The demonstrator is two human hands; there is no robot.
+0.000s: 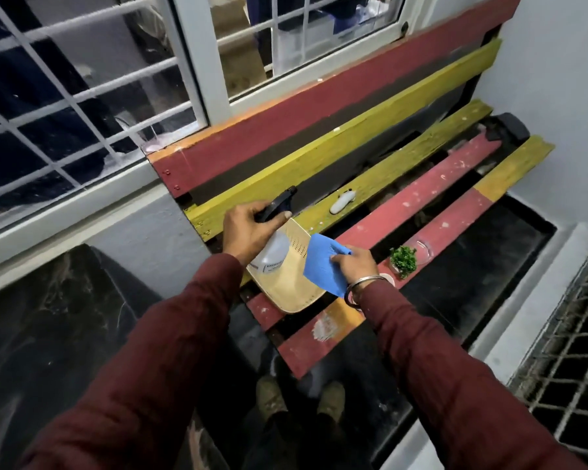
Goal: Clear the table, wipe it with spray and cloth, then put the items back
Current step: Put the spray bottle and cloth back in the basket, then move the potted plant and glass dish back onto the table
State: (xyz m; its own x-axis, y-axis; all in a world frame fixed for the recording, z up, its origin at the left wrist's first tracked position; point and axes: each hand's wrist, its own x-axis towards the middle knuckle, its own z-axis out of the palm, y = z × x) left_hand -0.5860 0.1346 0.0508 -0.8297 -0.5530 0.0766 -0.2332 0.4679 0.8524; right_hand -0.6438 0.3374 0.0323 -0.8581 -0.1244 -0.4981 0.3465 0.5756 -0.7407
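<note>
Two dark red sleeves [170, 368] fill the near part of the view, and they cover much of the floor and the near left end of the bench. Between them, low down, two shoes [299, 400] show only dimly.

The left hand [248, 232] is closed around the neck of a spray bottle [269, 254]; its black trigger head pokes out above the fingers, and the pale body with a label hangs below the palm. The label is too small to read.

The right hand [355, 266] pinches a blue cloth [325, 266] between thumb and fingers, and the cloth hangs down over the wrist, where a metal bangle [360, 288] sits.

Under both hands lies a beige perforated tray [286, 290] on the slatted bench [421, 195]; the bottle and the cloth hide a large part of it. Just right of the right hand stands a small green plant [403, 261] in a clear dish, and a round white thing beside the wrist is mostly hidden. A small white object [343, 201] lies on the far yellow slat; its kind is not clear. At the far right end, a black object [510, 127] is partly hidden between the slats.
</note>
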